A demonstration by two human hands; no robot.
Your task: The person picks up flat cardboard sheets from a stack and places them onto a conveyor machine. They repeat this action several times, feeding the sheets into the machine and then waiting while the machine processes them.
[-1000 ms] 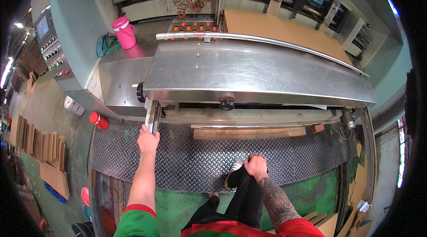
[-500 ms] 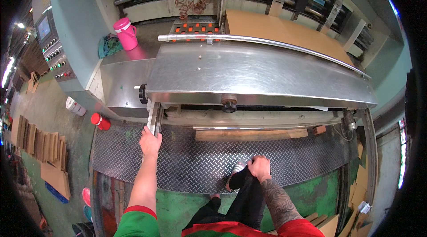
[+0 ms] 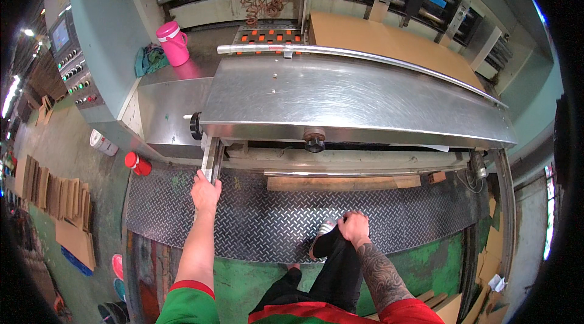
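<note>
My left hand is closed round the end of a narrow metal rail that juts out under the left end of a long steel cover. On my raised knee, in black trousers, rests my right hand, its fingers curled over the knee; no tool shows in it. A dark round knob sits at the middle of the cover's front edge. A black handwheel with a pale handle is at the cover's left end, a little beyond my left hand.
Brown cardboard sheets lie behind the cover, below metal rollers. A pink jug stands back left near a control panel; a red container stands lower. Tread plate spans the floor ahead. Cardboard stacks lie left.
</note>
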